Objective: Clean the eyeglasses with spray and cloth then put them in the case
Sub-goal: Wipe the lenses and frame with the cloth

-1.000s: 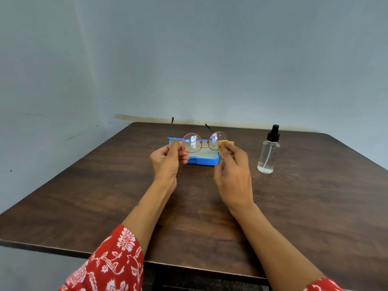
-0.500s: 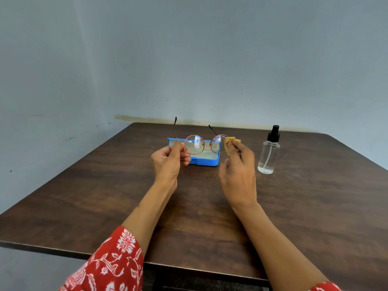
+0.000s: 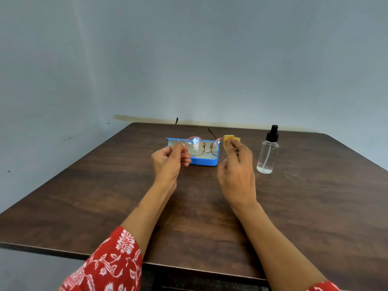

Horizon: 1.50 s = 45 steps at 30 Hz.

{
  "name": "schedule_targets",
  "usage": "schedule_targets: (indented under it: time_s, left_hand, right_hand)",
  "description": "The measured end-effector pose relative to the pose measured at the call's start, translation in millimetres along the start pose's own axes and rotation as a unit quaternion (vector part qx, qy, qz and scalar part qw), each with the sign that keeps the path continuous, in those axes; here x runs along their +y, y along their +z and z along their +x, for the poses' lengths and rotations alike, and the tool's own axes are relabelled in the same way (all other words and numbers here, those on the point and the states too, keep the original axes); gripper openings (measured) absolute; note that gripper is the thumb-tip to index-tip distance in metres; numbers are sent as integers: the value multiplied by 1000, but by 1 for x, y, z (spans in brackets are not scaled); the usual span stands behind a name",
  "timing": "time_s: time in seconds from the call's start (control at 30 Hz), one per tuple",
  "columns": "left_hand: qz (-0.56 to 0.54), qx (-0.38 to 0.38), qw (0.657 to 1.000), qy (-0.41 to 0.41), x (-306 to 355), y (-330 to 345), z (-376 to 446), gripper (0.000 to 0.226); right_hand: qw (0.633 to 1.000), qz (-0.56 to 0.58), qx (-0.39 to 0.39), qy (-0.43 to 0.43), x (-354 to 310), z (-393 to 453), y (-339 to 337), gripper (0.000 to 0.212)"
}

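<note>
Round thin-rimmed eyeglasses (image 3: 196, 146) are held up above the table with their temples pointing away from me. My left hand (image 3: 169, 162) pinches the frame at its left hinge. My right hand (image 3: 236, 174) holds a small yellow cloth (image 3: 230, 140) pressed against the right lens, which the cloth and fingers partly hide. An open blue case (image 3: 206, 162) lies on the table right behind the glasses. A clear spray bottle (image 3: 267, 151) with a black nozzle stands upright to the right of my right hand.
The dark wooden table (image 3: 315, 206) fills the lower view, its near edge below my forearms. A grey wall runs along the far and left sides.
The glasses and both hands have shifted slightly right. The cloth has moved from the inner part of the right lens toward its outer edge.
</note>
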<state>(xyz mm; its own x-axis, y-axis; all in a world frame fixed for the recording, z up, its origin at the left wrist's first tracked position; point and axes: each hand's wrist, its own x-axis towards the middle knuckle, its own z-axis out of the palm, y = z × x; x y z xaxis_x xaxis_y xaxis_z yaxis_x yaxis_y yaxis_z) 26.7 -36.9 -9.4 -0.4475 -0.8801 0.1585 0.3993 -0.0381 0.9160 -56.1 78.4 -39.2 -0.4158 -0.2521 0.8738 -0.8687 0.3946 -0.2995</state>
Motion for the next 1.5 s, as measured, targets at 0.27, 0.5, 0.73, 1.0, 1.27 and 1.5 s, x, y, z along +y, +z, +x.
schedule_targets:
  time_s: [0.27,0.5,0.73,1.0,1.27,1.5]
  left_hand:
    - [-12,5,1000,4,-1,0,2,21]
    - [-24,20,1000,0,0,-3,4,21]
    - [-24,22,999,-5,2,-2,3,19]
    - [-17,17,1000,5,2,-2,2,21]
    - [67,-45,993,85,2,1,-2,25]
    - [116,-116,976,145,1,-2,-3,22]
  right_hand:
    - [990,4,-43,-135,-19,-5,4,44]
    - [989,-10,-47,-137,-12,-4,4,44]
    - [995,-12,-34,-98,-9,-3,1,46]
    - [997,26,-19,-74,-7,-3,3,46]
    - [939,142,37,310,15,3,-9,16]
    - [843,230,33,484,24,6,-9,16]
